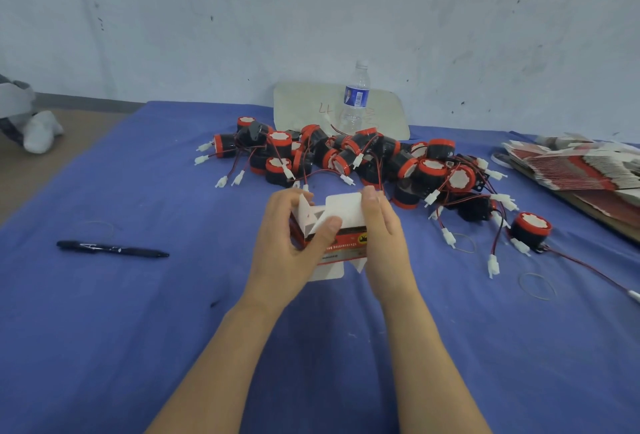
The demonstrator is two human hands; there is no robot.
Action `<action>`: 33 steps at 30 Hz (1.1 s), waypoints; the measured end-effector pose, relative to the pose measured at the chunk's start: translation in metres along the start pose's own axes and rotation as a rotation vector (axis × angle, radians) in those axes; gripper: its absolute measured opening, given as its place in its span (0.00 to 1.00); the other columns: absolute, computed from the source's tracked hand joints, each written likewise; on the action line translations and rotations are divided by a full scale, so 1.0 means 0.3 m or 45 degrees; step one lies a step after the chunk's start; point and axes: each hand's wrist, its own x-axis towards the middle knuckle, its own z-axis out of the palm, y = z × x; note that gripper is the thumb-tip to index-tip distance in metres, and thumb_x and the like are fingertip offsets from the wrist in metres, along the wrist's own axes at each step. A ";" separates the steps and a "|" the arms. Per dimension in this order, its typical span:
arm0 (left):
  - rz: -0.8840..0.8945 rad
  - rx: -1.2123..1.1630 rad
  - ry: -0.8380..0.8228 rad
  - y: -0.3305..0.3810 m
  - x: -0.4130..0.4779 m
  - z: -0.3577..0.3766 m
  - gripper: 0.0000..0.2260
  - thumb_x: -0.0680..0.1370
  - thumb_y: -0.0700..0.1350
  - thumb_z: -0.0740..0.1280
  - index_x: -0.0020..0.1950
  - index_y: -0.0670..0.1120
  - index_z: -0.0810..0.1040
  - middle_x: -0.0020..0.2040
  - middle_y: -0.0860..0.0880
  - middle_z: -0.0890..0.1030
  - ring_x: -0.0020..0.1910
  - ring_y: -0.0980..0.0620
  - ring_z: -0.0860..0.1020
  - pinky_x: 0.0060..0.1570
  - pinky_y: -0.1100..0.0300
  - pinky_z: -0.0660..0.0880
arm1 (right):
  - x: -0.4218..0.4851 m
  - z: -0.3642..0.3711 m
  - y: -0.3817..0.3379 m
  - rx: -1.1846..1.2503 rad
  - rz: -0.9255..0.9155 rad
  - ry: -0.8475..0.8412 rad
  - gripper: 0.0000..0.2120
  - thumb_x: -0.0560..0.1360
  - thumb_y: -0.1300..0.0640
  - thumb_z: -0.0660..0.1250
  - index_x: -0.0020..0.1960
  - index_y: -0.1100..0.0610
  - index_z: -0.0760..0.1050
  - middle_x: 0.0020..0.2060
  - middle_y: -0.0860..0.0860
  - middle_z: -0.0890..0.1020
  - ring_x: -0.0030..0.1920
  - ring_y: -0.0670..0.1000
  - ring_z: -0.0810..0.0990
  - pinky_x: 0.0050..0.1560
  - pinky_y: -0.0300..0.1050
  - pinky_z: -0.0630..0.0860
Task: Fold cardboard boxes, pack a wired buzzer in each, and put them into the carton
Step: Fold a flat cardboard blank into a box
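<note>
A small red and white cardboard box (343, 239) is held above the blue table, its white flaps standing open at the top and bottom. My left hand (291, 243) grips its left side, thumb pressing on a white flap. My right hand (384, 226) holds the right side, fingers curled over the top flap. Behind the box lies a heap of black and red wired buzzers (349, 156) with white plugs. One buzzer (530, 229) sits apart at the right. A stack of flat unfolded boxes (581, 165) lies at the far right.
A black pen (112, 248) lies on the blue cloth (138, 329) at the left. A clear water bottle (355, 98) stands at the back before a white board (304, 108). Rubber bands (536, 285) lie at the right. A wall closes the far side.
</note>
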 end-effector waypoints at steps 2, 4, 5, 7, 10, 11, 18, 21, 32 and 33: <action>-0.053 0.018 -0.053 -0.005 -0.003 0.010 0.11 0.77 0.60 0.61 0.46 0.53 0.70 0.51 0.55 0.76 0.49 0.61 0.75 0.45 0.71 0.71 | 0.002 0.000 0.005 -0.168 0.101 0.069 0.22 0.78 0.40 0.58 0.44 0.58 0.78 0.36 0.50 0.77 0.36 0.45 0.76 0.38 0.42 0.75; -0.152 0.055 -0.095 -0.008 -0.009 0.021 0.17 0.79 0.61 0.55 0.48 0.50 0.72 0.48 0.52 0.76 0.45 0.62 0.74 0.41 0.73 0.70 | 0.007 0.001 0.009 -0.267 0.199 0.112 0.28 0.79 0.39 0.56 0.47 0.66 0.76 0.32 0.48 0.75 0.31 0.41 0.74 0.33 0.36 0.73; -0.205 0.063 -0.119 -0.005 -0.013 0.024 0.19 0.77 0.62 0.53 0.49 0.49 0.72 0.48 0.51 0.76 0.44 0.63 0.73 0.41 0.73 0.70 | 0.009 0.000 0.010 -0.286 0.232 0.104 0.29 0.79 0.39 0.55 0.47 0.66 0.77 0.30 0.47 0.75 0.29 0.40 0.74 0.31 0.34 0.73; -0.340 -0.055 -0.166 0.005 -0.012 0.025 0.20 0.77 0.66 0.52 0.48 0.52 0.71 0.51 0.49 0.76 0.46 0.61 0.75 0.43 0.71 0.72 | 0.012 0.000 0.003 -0.294 0.299 0.038 0.29 0.78 0.35 0.53 0.41 0.57 0.81 0.30 0.45 0.80 0.31 0.40 0.78 0.33 0.33 0.76; -0.601 -0.474 -0.141 0.025 0.002 0.019 0.18 0.77 0.66 0.53 0.45 0.54 0.72 0.50 0.56 0.78 0.45 0.60 0.79 0.41 0.68 0.77 | 0.016 -0.010 0.001 -0.164 0.424 -0.087 0.34 0.66 0.23 0.51 0.42 0.47 0.83 0.42 0.51 0.86 0.46 0.51 0.84 0.52 0.49 0.79; -0.652 -0.491 -0.136 0.027 0.006 0.016 0.16 0.77 0.64 0.55 0.47 0.54 0.73 0.48 0.58 0.78 0.42 0.61 0.79 0.36 0.69 0.76 | 0.013 -0.013 0.001 -0.093 0.445 -0.119 0.36 0.61 0.21 0.52 0.44 0.47 0.84 0.45 0.53 0.86 0.49 0.54 0.84 0.57 0.53 0.77; -0.746 -0.418 -0.213 0.012 0.012 -0.010 0.08 0.82 0.48 0.57 0.46 0.55 0.73 0.63 0.60 0.75 0.50 0.56 0.77 0.50 0.54 0.75 | 0.017 -0.042 0.016 0.085 0.507 -0.146 0.15 0.77 0.43 0.61 0.57 0.47 0.81 0.57 0.53 0.81 0.52 0.54 0.83 0.57 0.53 0.79; -0.824 -0.480 -0.279 0.004 0.023 -0.024 0.11 0.82 0.43 0.57 0.60 0.57 0.71 0.61 0.57 0.75 0.55 0.54 0.77 0.55 0.51 0.75 | 0.020 -0.057 0.010 0.163 0.522 -0.171 0.09 0.78 0.53 0.63 0.53 0.51 0.82 0.45 0.52 0.85 0.43 0.51 0.84 0.40 0.44 0.81; -0.942 -0.382 -0.415 0.002 0.034 -0.053 0.09 0.80 0.40 0.62 0.58 0.49 0.75 0.57 0.47 0.79 0.57 0.48 0.78 0.60 0.47 0.75 | 0.019 -0.103 -0.004 -0.234 0.471 -0.288 0.23 0.65 0.31 0.63 0.52 0.42 0.81 0.46 0.43 0.85 0.48 0.45 0.83 0.50 0.46 0.80; -0.930 -0.390 -0.385 0.002 0.034 -0.050 0.09 0.80 0.40 0.62 0.57 0.50 0.75 0.57 0.47 0.79 0.57 0.48 0.78 0.61 0.48 0.75 | 0.019 -0.098 -0.002 -0.256 0.446 -0.278 0.22 0.67 0.30 0.61 0.52 0.41 0.81 0.46 0.44 0.85 0.49 0.46 0.84 0.52 0.48 0.80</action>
